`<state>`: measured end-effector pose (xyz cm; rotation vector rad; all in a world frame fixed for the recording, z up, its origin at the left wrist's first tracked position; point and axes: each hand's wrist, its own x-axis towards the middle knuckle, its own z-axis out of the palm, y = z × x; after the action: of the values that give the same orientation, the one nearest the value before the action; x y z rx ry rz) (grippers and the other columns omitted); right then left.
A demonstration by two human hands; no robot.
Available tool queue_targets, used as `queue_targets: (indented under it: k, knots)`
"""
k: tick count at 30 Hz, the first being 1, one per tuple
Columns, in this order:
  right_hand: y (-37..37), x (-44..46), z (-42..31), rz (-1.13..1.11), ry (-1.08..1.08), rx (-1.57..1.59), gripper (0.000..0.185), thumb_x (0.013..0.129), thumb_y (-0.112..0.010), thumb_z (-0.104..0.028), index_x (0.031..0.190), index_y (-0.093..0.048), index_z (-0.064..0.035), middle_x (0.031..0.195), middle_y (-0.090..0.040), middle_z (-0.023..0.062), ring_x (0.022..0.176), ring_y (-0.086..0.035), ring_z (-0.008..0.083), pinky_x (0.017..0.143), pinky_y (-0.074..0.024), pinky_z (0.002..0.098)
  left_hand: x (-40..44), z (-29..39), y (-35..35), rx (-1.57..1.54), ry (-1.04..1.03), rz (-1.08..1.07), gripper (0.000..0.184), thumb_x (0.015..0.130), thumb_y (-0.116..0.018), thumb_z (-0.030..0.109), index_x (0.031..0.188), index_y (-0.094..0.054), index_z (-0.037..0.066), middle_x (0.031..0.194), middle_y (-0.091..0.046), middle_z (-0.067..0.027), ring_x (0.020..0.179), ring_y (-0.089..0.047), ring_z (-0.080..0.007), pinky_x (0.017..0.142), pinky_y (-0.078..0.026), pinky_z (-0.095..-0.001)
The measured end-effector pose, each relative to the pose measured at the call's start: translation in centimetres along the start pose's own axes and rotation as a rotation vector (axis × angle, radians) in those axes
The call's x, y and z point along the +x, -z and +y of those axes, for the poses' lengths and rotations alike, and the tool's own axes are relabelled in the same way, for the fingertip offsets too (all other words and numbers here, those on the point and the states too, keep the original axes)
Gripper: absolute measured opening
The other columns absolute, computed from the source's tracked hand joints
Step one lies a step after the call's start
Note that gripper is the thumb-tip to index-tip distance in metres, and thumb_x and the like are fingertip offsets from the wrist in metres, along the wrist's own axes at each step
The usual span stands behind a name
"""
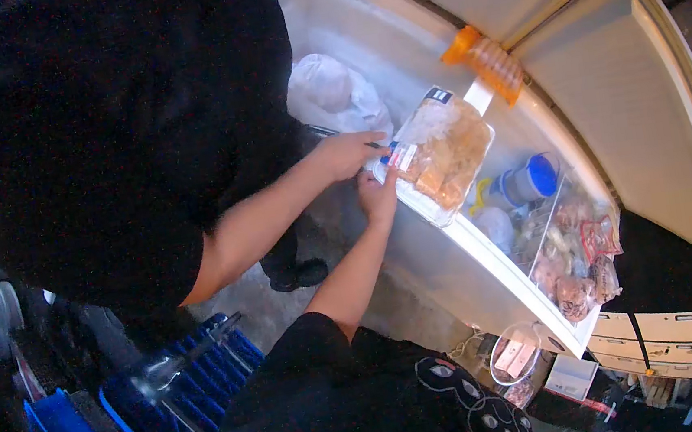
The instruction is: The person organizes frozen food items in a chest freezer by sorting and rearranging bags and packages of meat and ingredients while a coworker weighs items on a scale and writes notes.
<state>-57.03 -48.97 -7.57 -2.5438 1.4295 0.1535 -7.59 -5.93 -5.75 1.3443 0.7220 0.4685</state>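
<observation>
Gripping frosty wrapped tray (446, 146) over near edge of chest freezer (503, 267), with left hand (379, 203) clamped on labelled end, thumb on top. Can't tell right hand's state (out of view). Sharing that end with co-worker's hand (345, 157), reaching in from left side. Also inside freezer: white bag (338, 86) toward left end, blue-lidded tub (525, 181) right of tray, bagged food (575, 295) packed into right end. At far edge: orange bag (483, 62), near open lid panels (613, 120).
</observation>
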Motion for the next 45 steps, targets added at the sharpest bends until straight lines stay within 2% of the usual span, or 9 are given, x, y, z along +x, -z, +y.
queue_targets:
  k: [5, 11, 17, 26, 29, 32, 38, 41, 45]
  knots:
    - [0.0, 0.2, 0.3, -0.010, 0.002, -0.005, 0.025, 0.081, -0.058, -0.019, 0.097, -0.059, 0.0007, 0.095, -0.059, 0.0219, 0.082, -0.057, 0.0378, 0.072, -0.0469, 0.0459, -0.2, 0.2, -0.2, -0.043, 0.000, 0.000, 0.051, 0.067, -0.081, 0.032, 0.095, -0.052, 0.000, 0.085, -0.058, -0.0082, 0.074, -0.055, -0.0178, 0.068, -0.046, -0.0317]
    - [-0.1, 0.1, 0.5, -0.017, 0.002, -0.003, 0.025, 0.081, -0.057, -0.020, 0.096, -0.059, 0.0006, 0.094, -0.060, 0.0216, 0.081, -0.058, 0.0374, 0.071, -0.0470, 0.0456, 0.3, -1.6, -0.8, -0.069, -0.096, 0.016, 0.051, 0.068, -0.081, 0.030, 0.097, -0.052, 0.000, 0.086, -0.059, -0.0093, 0.075, -0.056, -0.0191, 0.069, -0.047, -0.0332]
    - [-0.2, -0.2, 0.7, -0.027, 0.000, -0.005, 0.024, 0.082, -0.057, -0.020, 0.094, -0.059, 0.0005, 0.093, -0.060, 0.0213, 0.080, -0.058, 0.0370, 0.070, -0.0471, 0.0452, -0.4, -0.2, -0.1, -0.010, 0.006, -0.002, 0.048, 0.069, -0.080, 0.028, 0.096, -0.052, 0.001, 0.086, -0.059, -0.0097, 0.075, -0.057, -0.0202, 0.069, -0.047, -0.0328]
    - [0.4, -0.3, 1.2, -0.043, -0.005, -0.018, 0.023, 0.082, -0.057, -0.020, 0.093, -0.060, 0.0004, 0.091, -0.060, 0.0209, 0.079, -0.058, 0.0364, 0.069, -0.0472, 0.0447, -0.8, 0.2, -0.1, -0.168, 0.027, -0.019, 0.050, 0.069, -0.080, 0.029, 0.098, -0.050, 0.002, 0.084, -0.058, -0.0081, 0.075, -0.056, -0.0162, 0.067, -0.046, -0.0299]
    - [0.5, -0.3, 1.3, -0.048, -0.007, -0.023, 0.023, 0.082, -0.057, -0.020, 0.092, -0.060, 0.0004, 0.090, -0.061, 0.0207, 0.078, -0.058, 0.0362, 0.069, -0.0473, 0.0446, -0.3, -1.3, -0.5, -0.109, -0.021, 0.003, 0.049, 0.068, -0.081, 0.029, 0.096, -0.050, 0.003, 0.080, -0.057, -0.0064, 0.071, -0.056, -0.0157, 0.064, -0.045, -0.0292]
    - [0.7, -0.3, 1.3, -0.052, -0.011, -0.027, 0.023, 0.082, -0.056, -0.020, 0.092, -0.060, 0.0004, 0.090, -0.061, 0.0206, 0.078, -0.058, 0.0360, 0.069, -0.0473, 0.0444, 0.3, -3.1, -1.2, -0.220, -0.063, 0.000, 0.049, 0.068, -0.081, 0.030, 0.094, -0.050, 0.003, 0.076, -0.055, -0.0043, 0.066, -0.054, -0.0151, 0.061, -0.045, -0.0296]
    - [1.1, -0.2, 1.7, -0.058, -0.015, -0.031, 0.022, 0.082, -0.056, -0.020, 0.091, -0.060, 0.0003, 0.089, -0.061, 0.0203, 0.077, -0.059, 0.0356, 0.068, -0.0474, 0.0440, 0.4, -4.0, -1.3, -0.183, -0.014, -0.009, 0.049, 0.068, -0.081, 0.032, 0.094, -0.049, 0.005, 0.071, -0.052, -0.0021, 0.062, -0.050, -0.0139, 0.058, -0.044, -0.0304]
    - [1.2, -0.2, 2.0, -0.060, -0.018, -0.031, 0.022, 0.082, -0.056, -0.020, 0.090, -0.060, 0.0002, 0.088, -0.061, 0.0201, 0.076, -0.059, 0.0354, 0.068, -0.0475, 0.0439, -0.8, -0.4, 0.1, 0.002, -0.024, 0.015, 0.049, 0.069, -0.080, 0.033, 0.095, -0.049, 0.005, 0.069, -0.050, -0.0014, 0.061, -0.048, -0.0138, 0.058, -0.043, -0.0299]
    - [1.0, -0.1, 2.6, -0.065, -0.020, -0.032, 0.022, 0.082, -0.056, -0.020, 0.090, -0.060, 0.0002, 0.087, -0.061, 0.0199, 0.076, -0.059, 0.0351, 0.067, -0.0475, 0.0436, -0.5, -1.4, 0.2, -0.081, -0.058, -0.036, 0.045, 0.072, -0.079, 0.029, 0.095, -0.048, 0.005, 0.069, -0.049, -0.0004, 0.062, -0.047, -0.0122, 0.058, -0.043, -0.0288]
